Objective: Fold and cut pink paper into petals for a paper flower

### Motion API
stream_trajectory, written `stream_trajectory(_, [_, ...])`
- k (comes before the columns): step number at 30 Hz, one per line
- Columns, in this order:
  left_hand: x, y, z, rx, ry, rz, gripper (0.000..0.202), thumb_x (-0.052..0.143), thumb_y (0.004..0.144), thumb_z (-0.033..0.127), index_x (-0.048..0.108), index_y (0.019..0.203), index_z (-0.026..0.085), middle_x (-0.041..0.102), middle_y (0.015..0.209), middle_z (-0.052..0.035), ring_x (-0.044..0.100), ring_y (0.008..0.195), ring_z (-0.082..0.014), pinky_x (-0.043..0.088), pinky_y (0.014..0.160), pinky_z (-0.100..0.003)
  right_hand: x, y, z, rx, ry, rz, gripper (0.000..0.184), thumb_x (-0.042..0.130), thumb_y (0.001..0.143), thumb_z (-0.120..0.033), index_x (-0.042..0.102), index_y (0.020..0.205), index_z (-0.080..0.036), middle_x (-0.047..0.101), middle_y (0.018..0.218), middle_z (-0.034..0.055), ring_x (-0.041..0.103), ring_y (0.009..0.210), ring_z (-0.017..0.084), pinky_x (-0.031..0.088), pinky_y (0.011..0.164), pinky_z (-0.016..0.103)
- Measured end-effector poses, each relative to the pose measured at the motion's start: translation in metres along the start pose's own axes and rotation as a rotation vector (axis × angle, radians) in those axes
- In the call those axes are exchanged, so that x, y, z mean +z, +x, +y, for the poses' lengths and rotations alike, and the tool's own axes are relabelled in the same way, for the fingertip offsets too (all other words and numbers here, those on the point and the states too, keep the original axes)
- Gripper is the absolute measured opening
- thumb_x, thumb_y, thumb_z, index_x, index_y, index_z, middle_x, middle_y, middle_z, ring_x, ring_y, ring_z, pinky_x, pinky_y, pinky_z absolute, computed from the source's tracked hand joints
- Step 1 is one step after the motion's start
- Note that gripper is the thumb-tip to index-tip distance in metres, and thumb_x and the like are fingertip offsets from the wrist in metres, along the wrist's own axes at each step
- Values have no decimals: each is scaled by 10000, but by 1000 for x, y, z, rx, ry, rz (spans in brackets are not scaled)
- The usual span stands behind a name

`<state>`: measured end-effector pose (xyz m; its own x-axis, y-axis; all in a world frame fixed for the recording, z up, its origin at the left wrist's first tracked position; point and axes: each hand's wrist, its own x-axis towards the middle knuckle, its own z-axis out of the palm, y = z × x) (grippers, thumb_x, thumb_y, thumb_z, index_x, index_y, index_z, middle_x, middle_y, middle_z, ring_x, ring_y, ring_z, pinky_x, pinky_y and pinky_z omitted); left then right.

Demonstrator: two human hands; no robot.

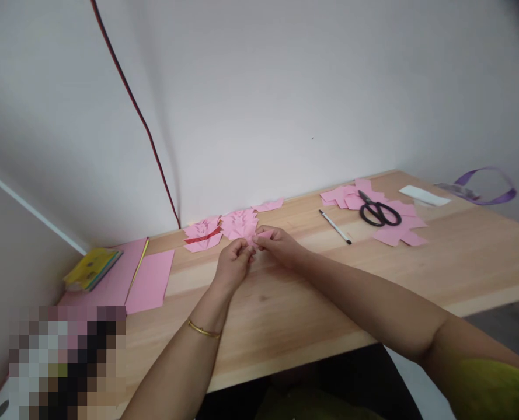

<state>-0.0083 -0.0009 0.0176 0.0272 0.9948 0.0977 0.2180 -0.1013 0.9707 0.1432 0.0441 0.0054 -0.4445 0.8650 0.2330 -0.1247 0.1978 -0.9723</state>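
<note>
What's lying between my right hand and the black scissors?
In the head view, a white pen with dark ends lies on the wooden tabletop between your right hand and the scissors.

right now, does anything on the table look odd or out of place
Nothing looks spilled. One oddity: a red band crosses a pink cutout beyond the left hand, while the other cutouts show no such band.
</note>
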Motion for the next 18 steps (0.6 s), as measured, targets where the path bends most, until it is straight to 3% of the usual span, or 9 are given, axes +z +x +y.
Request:
stream_trajectory(7, [0, 1, 1, -10, -77, -55, 173, 605, 756, 329, 590, 685, 171, 564, 611, 13, 483, 559, -96, 362, 553, -210, 4, 1, 5, 104, 257, -43, 301, 593, 752, -425, 463, 652, -173, 464, 623, -22, 437, 601, 101, 380, 622, 243])
stream_trajectory(14, [3, 1, -7, -73, -124, -16, 252, 627, 746, 389, 551, 660, 165, 555, 567, 11, 462, 509, -83, 315, 498, -201, 0, 1, 2, 15, -100, 42, 254, 581, 760, -360, 491, 618, -169, 495, 672, -12, 463, 656, 111, 377, 631, 235])
stream_trajectory(18, [3, 2, -9, -66, -139, 10, 308, 644, 730, 418, 505, 620, 166, 548, 552, 8, 473, 506, -87, 316, 489, -202, 0, 1, 3, -24, -193, 50, 215, 587, 754, -345, 519, 653, -167, 510, 689, -15, 471, 659, 111, 368, 624, 230])
